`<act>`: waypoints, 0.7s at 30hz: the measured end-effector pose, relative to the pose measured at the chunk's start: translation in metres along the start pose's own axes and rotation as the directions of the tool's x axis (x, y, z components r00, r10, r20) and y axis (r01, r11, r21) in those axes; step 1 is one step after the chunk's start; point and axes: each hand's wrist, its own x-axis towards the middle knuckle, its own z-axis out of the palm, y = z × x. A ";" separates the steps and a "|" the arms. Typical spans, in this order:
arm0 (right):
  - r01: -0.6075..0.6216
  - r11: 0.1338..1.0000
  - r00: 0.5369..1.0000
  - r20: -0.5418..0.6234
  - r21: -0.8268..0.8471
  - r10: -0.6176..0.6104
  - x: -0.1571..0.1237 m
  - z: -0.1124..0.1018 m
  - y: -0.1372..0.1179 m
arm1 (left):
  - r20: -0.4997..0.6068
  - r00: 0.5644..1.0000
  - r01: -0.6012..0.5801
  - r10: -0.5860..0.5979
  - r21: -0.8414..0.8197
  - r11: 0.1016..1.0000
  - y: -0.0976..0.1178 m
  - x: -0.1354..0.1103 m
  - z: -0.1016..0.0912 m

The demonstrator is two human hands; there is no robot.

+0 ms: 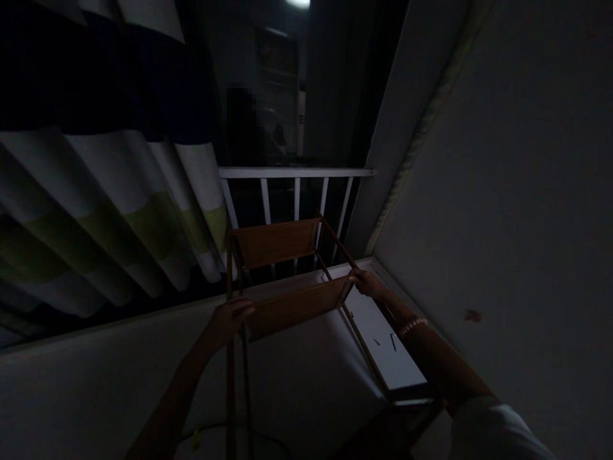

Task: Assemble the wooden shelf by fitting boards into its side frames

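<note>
The wooden shelf rack [230, 275] stands in the middle, in front of the white railing [297, 172], with the striped curtain [143, 204] to its left. It has thin poles and two brown boards. The upper shelf board [280, 244] is bare, and so is the lower shelf board [294, 310].

The left hand [230, 319] is at the left end of the lower board, by the pole. Its fingers are close together and a bit bent, with the tips at the board. It is too dark to tell if they pinch it. The right hand [368, 284] has its fingers curled around the right corner, where the lower board meets the side rail.

The rack looks light for its size, but long, so it may wobble or twist if just one side is pulled. The wood looks stiff and should not bend much. The boards look smooth and may slip a little. The best places to hold are the two side poles, close to where a board joins them. The middle of a board looks like a poorer spot.

Under the right arm, a hex key [394, 343] lies on a white flat top [378, 364].
</note>
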 end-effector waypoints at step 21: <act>0.498 0.752 0.848 0.422 -0.432 -0.320 0.024 0.090 -0.181 | -0.008 1.000 -0.004 0.004 -0.083 0.997 0.008 -0.006 0.002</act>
